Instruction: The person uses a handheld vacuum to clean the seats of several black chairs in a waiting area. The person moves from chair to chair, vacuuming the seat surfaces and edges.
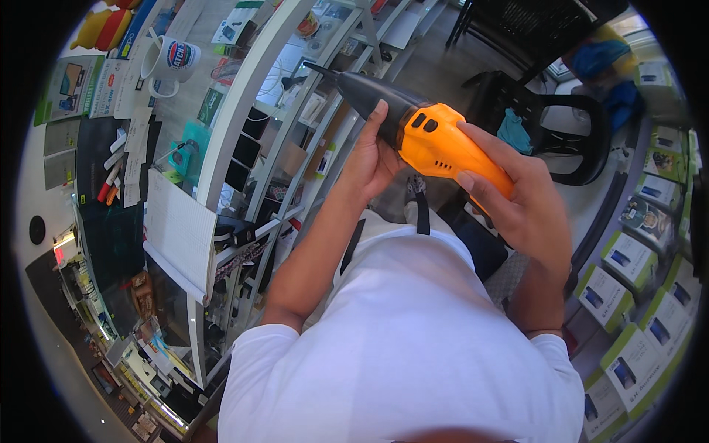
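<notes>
An orange and black handheld vacuum cleaner (447, 140) is held up in front of my chest, its narrow black nozzle pointing to the far left. My left hand (371, 159) grips the dark front section from below, the thumb lying along its side. Around the orange rear body, my right hand (528, 199) is closed, with the thumb near the side and the fingers over the top. Two dark buttons show on the upper face of the body, with small vent slots below them.
On the left runs a glass display counter (255, 66) with shelves of boxes, carrying a white mug (177, 60) and an open notebook (177, 229). A black chair (569, 133) with a teal cloth (515, 131) stands far right. Boxed goods (628, 258) line the right side.
</notes>
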A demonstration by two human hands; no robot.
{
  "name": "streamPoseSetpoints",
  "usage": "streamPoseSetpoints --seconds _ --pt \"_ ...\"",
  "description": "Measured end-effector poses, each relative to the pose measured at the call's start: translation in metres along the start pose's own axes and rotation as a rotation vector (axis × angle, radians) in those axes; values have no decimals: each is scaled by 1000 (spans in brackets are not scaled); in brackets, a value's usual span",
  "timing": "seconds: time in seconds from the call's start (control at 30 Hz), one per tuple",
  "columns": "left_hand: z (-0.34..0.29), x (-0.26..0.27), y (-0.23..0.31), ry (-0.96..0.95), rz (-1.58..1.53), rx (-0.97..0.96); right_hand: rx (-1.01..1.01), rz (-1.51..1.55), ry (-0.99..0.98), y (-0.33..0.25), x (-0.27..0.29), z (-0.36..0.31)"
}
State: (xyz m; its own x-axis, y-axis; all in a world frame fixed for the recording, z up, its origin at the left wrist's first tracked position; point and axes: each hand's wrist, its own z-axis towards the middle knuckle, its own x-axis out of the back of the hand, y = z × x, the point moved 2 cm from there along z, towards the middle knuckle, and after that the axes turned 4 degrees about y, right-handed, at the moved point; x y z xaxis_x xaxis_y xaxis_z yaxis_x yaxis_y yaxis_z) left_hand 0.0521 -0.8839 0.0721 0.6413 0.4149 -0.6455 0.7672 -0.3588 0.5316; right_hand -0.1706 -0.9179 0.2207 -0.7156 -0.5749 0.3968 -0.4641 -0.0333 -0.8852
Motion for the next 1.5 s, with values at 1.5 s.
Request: streamPoseSetpoints --seconds 1.5 --pt "28 -38 -15 -212 -52 18 189 -297 42 -18 76 8"
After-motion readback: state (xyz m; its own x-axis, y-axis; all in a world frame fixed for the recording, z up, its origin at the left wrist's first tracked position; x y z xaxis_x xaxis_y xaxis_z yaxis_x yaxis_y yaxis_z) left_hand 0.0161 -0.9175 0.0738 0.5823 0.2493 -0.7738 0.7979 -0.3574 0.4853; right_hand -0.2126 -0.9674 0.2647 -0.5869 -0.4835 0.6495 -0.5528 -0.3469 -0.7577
